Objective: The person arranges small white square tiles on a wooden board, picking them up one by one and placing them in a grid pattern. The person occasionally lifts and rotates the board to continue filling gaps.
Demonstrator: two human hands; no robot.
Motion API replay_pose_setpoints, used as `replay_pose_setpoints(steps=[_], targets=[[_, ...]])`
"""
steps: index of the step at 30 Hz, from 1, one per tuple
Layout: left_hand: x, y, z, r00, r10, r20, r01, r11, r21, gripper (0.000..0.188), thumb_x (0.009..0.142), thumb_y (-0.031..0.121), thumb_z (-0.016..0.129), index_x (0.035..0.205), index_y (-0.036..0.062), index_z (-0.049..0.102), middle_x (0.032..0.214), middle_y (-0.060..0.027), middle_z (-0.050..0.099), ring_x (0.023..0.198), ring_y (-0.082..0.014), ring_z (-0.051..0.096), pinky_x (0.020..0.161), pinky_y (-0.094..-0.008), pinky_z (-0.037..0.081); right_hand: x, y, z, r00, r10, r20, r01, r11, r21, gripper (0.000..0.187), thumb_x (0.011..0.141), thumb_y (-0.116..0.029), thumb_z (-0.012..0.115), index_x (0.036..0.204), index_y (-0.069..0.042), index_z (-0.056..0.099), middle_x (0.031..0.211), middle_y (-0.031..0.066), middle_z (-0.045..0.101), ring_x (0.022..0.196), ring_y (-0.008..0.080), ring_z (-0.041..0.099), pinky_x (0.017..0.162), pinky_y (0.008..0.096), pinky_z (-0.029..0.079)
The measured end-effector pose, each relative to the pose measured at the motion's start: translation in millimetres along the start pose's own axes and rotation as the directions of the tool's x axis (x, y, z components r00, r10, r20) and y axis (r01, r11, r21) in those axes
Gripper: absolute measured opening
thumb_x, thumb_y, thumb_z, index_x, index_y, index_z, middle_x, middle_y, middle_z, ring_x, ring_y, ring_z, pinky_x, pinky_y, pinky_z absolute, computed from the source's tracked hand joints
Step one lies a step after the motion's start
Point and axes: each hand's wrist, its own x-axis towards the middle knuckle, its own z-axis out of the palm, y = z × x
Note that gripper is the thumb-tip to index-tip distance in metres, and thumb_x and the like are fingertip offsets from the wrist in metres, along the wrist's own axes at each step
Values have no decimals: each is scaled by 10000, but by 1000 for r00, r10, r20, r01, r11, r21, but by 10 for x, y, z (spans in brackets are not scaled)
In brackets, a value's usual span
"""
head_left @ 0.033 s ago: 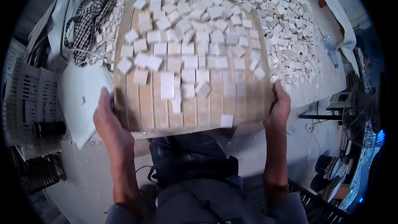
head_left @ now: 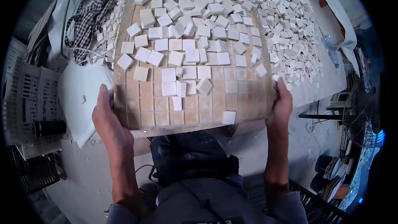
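Clearly, the left hand [head_left: 109,119] and the right hand [head_left: 280,104] grasp opposite sides of the gridded tray [head_left: 205,118] between them, each grip's underside hidden, while loose white tiles [head_left: 169,88] obscure its far border against the tile heap [head_left: 290,43] on the counter [head_left: 329,89].

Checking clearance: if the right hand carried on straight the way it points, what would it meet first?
Probably the loose white tiles heaped beyond the right hand, beside the tan board; height is unclear, so it might pass over them.
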Motion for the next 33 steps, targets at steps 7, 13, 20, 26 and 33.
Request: replay_pose_setpoints(steps=[7,13,20,26,33], targets=[[-97,-40,-42,998,-16,-68,11,997,-72,470,1045,371,534,1052,-72,688,945,-80,710,819,-101,623,776,-274,484,-113,-31,42,1000,17,-20,-16,1000,4,414,1084,-269,475,699,-117,499,616,-66,444,541,62,402,544,245,368],[-188,-111,-217,978,-183,-97,174,980,-95,527,1049,417,514,1143,-78,669,1033,-118,713,939,-146,640,885,-300,470,-100,106,-226,998,42,44,-40,998,-47,399,1076,-279,495,698,-156,457,605,-71,407,535,63,361,545,256,359],[-395,-38,-240,997,2,-73,3,998,69,466,1072,323,477,1087,-95,681,1005,-115,706,927,-139,633,898,-293,467,-230,125,-248,998,53,39,-51,998,-48,432,1072,-282,508,661,-173,434,601,-80,381,544,60,346,542,253,332],[-397,-131,-265,983,-78,-163,73,997,-39,489,1072,355,468,1121,-86,673,1066,-141,722,973,-154,653,938,-298,459,-146,57,-137,999,54,-7,-54,998,14,426,1069,-273,523,664,-165,442,624,-77,384,557,68,335,554,252,306],[-417,-123,-245,995,-12,-102,16,999,37,526,1068,379,462,1144,-98,669,1057,-154,725,978,-172,676,938,-313,482,-140,103,-286,997,39,65,-40,999,15,373,1080,-303,503,831,-54,625,640,-70,445,549,69,363,542,256,307]])
